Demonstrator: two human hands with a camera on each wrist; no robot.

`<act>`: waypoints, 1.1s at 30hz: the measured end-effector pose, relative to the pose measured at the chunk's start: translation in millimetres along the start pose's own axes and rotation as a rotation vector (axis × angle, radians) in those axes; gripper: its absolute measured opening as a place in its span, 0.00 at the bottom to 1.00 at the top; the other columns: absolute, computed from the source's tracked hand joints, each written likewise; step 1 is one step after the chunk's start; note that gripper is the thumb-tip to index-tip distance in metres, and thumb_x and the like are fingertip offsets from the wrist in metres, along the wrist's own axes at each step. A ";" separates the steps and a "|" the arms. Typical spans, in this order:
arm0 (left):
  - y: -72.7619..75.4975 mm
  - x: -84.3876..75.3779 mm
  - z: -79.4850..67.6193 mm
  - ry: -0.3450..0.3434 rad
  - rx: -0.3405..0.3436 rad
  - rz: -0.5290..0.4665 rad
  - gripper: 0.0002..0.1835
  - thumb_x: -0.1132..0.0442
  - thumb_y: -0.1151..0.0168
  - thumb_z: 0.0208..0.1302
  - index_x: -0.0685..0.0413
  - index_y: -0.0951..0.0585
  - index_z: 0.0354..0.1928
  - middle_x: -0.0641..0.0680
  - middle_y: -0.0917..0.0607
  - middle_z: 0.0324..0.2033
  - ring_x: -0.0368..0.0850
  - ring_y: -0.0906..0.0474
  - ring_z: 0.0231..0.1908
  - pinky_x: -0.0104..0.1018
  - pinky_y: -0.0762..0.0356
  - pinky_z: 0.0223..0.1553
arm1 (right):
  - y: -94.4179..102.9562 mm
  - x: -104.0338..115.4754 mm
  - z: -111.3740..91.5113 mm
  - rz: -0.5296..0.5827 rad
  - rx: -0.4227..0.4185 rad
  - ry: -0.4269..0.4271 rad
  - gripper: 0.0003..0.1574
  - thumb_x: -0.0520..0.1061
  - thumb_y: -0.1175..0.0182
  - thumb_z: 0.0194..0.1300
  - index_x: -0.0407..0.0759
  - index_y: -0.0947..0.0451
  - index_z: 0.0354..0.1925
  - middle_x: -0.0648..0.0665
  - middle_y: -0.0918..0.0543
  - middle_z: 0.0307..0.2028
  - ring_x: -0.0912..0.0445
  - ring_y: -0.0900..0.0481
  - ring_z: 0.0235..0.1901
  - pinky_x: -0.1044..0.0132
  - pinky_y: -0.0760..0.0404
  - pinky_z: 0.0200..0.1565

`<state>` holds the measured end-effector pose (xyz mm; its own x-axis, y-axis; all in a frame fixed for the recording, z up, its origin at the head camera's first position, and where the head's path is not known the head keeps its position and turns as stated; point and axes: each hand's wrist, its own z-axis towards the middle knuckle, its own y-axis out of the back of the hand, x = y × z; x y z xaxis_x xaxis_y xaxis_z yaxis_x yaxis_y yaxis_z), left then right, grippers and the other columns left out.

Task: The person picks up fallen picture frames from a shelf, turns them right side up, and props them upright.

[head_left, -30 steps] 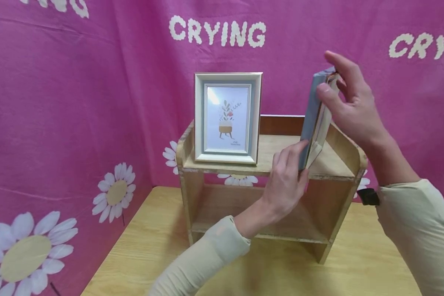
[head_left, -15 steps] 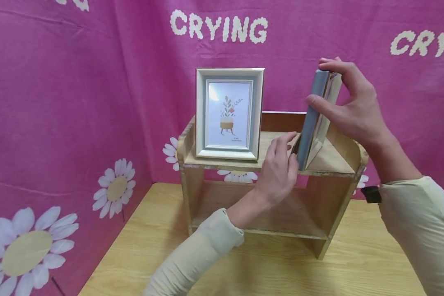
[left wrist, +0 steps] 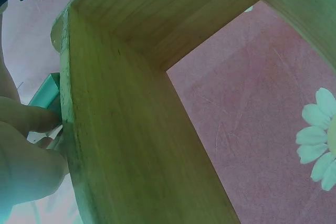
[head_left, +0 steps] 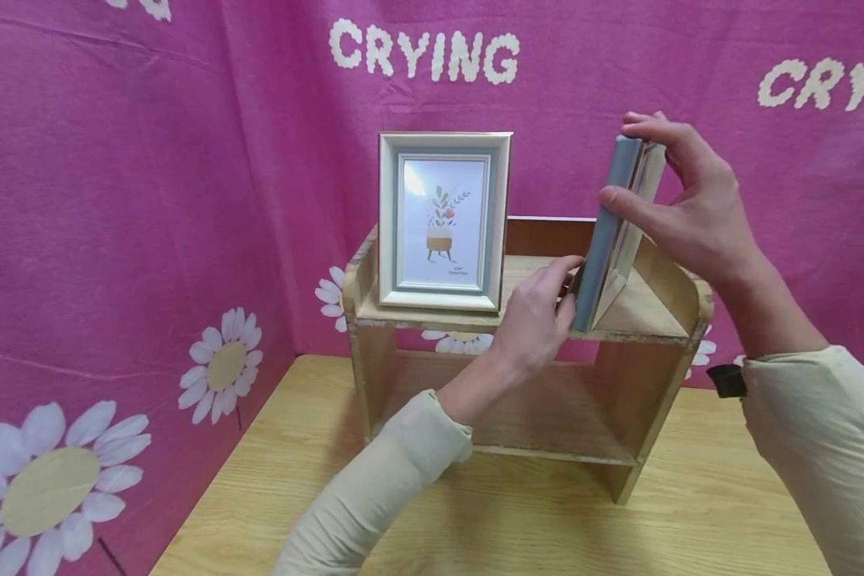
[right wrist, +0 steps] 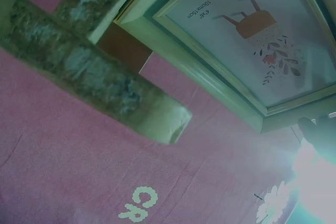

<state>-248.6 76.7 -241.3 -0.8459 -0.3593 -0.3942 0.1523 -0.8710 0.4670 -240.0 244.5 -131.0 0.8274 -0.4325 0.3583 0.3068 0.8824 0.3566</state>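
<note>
A picture frame [head_left: 608, 220] with a blue-grey edge and cream front stands almost side-on at the right of the wooden shelf unit's top board [head_left: 655, 316]. My right hand [head_left: 698, 200] grips its upper part, thumb on the near edge, fingers over the top. Low at its back, my left hand [head_left: 533, 320] pinches beside a thin dark piece, mostly hidden by the fingers. The left wrist view catches the left hand [left wrist: 31, 156] by the frame's teal-looking edge [left wrist: 47, 93]. In the right wrist view, the frame [right wrist: 210, 82] shows a plant-pot print.
A second, similar picture frame [head_left: 444, 300] stands upright at the left of the top board, facing me. The shelf unit has a lower board [head_left: 511, 408] and raised side panels [head_left: 698, 304]. It stands on a wood-grain table [head_left: 274, 480] before a pink flowered cloth [head_left: 151, 200].
My right fingers have come down onto the frame's top, and the thumb has slid lower. My left hand has shifted left from the frame's edge, and a dark piece now shows behind it.
</note>
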 end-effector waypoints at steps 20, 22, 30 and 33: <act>2.9 2.9 0.0 -0.017 -0.033 0.064 0.16 0.77 0.45 0.67 0.66 0.23 0.56 0.60 0.14 0.45 0.45 0.16 0.44 0.19 0.23 0.48 | 4.8 7.7 11.6 -0.012 0.113 -0.044 0.37 0.27 0.31 0.53 0.42 0.23 0.62 0.45 0.24 0.64 0.56 0.37 0.71 0.67 0.43 0.73; 2.9 3.1 -0.1 -0.020 -0.035 0.063 0.16 0.77 0.44 0.67 0.66 0.23 0.56 0.60 0.14 0.44 0.45 0.16 0.43 0.19 0.23 0.47 | 5.8 7.8 11.5 -0.048 0.113 -0.034 0.37 0.28 0.30 0.53 0.42 0.23 0.62 0.47 0.24 0.62 0.58 0.34 0.67 0.67 0.42 0.73; 4.6 4.7 -0.8 -0.003 -0.022 0.066 0.17 0.77 0.44 0.66 0.65 0.23 0.57 0.60 0.14 0.47 0.47 0.16 0.46 0.20 0.23 0.50 | 9.8 8.7 14.0 -0.109 0.154 -0.002 0.38 0.29 0.29 0.53 0.42 0.23 0.63 0.50 0.23 0.61 0.62 0.31 0.64 0.65 0.41 0.72; 6.5 6.2 -0.4 -0.013 -0.026 0.074 0.17 0.77 0.42 0.65 0.65 0.23 0.56 0.59 0.14 0.46 0.46 0.16 0.45 0.20 0.23 0.49 | 11.5 9.5 15.7 -0.092 0.185 -0.017 0.38 0.28 0.30 0.54 0.42 0.24 0.63 0.50 0.23 0.62 0.62 0.32 0.65 0.66 0.43 0.73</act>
<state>-252.7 68.6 -241.1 -0.8383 -0.4189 -0.3490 0.2279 -0.8507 0.4737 -236.0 247.6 -110.0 0.7915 -0.5143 0.3303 0.2883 0.7906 0.5402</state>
